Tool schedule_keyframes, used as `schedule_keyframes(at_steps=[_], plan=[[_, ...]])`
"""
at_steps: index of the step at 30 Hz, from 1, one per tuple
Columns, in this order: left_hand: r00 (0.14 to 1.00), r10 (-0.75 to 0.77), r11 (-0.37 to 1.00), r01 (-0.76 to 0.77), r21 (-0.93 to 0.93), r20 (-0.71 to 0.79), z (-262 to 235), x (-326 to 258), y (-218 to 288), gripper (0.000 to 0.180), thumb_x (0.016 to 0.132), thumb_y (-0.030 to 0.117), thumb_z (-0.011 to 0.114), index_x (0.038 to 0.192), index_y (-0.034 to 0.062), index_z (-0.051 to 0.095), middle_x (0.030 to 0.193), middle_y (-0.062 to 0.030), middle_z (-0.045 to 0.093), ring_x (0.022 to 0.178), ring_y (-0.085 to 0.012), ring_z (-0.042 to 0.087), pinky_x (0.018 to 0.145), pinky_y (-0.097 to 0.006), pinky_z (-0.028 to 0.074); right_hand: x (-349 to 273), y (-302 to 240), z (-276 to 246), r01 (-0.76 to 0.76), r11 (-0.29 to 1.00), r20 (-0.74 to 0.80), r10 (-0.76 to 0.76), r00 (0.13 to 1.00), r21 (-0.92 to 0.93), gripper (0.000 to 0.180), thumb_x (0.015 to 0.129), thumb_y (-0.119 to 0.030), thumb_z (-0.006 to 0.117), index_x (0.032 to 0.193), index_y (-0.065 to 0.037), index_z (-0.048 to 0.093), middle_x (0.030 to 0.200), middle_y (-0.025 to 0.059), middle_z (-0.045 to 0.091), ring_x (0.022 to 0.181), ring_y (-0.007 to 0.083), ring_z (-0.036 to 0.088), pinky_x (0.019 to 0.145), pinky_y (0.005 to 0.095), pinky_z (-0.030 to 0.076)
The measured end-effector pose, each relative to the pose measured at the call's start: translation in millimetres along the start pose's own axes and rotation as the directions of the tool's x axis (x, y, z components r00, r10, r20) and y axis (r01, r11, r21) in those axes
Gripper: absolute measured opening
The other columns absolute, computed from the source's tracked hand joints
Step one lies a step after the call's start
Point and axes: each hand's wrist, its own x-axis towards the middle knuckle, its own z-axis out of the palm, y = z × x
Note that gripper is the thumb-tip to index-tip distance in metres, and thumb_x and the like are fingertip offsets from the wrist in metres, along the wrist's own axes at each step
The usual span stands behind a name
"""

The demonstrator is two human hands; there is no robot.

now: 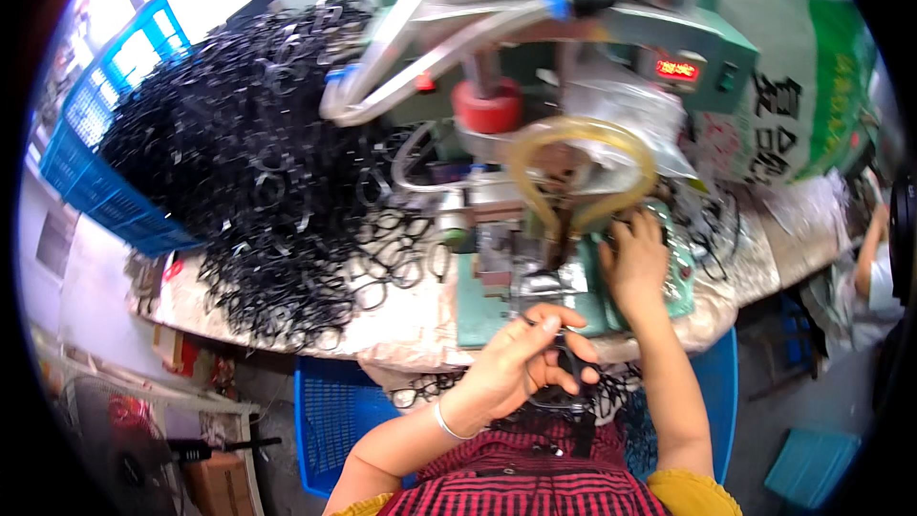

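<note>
My left hand, a bracelet on its wrist, is in front of the press machine. Its thumb and fingers are closed on a thin black looped piece, partly hidden by the fingers. My right hand lies on the right side of the machine's green base, fingers apart and nothing seen in them. Between the hands and the press head sits a shiny metal fixture. A yellowish clear hose curves above it, close to my right fingers.
A large heap of black loops spills from a blue basket at the left. Blue crates stand below the table edge, with more loops over my lap. The press has a red-lit display. A white-green sack stands at right.
</note>
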Motion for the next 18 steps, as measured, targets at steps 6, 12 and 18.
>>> schedule_keyframes(at_steps=[6, 12, 18], plan=[[0.917, 0.283, 0.818, -0.078, 0.57, -0.282, -47.1, -79.4, 8.7, 0.025, 0.099, 0.012, 0.057, 0.12, -0.0002, 0.06, 0.109, -0.0158, 0.068, 0.098, -0.0212, 0.067, 0.08, -0.032, 0.057, -36.2, 30.2, -17.0, -0.106, 0.97, -0.18, 0.148, 0.973, 0.221, 0.01, 0.078, -0.003, 0.073, 0.087, -0.001, 0.071, 0.118, 0.0224, 0.065, 0.116, 0.0388, 0.059, 0.1, 0.0451, 0.046], [0.371, 0.913, -0.21, 0.072, 0.975, 0.169, -70.3, -75.6, 104.1, 0.01, 0.085, 0.001, 0.068, 0.094, 0.0009, 0.069, 0.095, -0.0094, 0.069, 0.083, -0.0199, 0.063, 0.075, -0.03, 0.05, -56.7, 66.1, 11.3, -0.239, 0.321, -0.054, 0.691, 0.72, 0.917, 0.012, 0.096, -0.009, 0.065, 0.102, 0.0, 0.07, 0.101, 0.0057, 0.071, 0.093, 0.0128, 0.064, 0.084, 0.0263, 0.049], [0.76, 0.615, -0.764, 0.511, 0.394, 0.209, -160.2, -16.7, 132.0, 0.016, 0.072, 0.004, 0.065, 0.086, 0.0052, 0.072, 0.143, -0.0189, 0.051, 0.124, -0.0362, 0.048, 0.116, -0.049, 0.026, -8.8, 34.6, 18.1, -0.182, 0.276, -0.032, 0.626, 0.779, 0.944, 0.013, 0.096, -0.015, 0.067, 0.1, -0.003, 0.069, 0.084, -0.0025, 0.063, 0.076, 0.007, 0.053, 0.071, 0.0227, 0.043]])
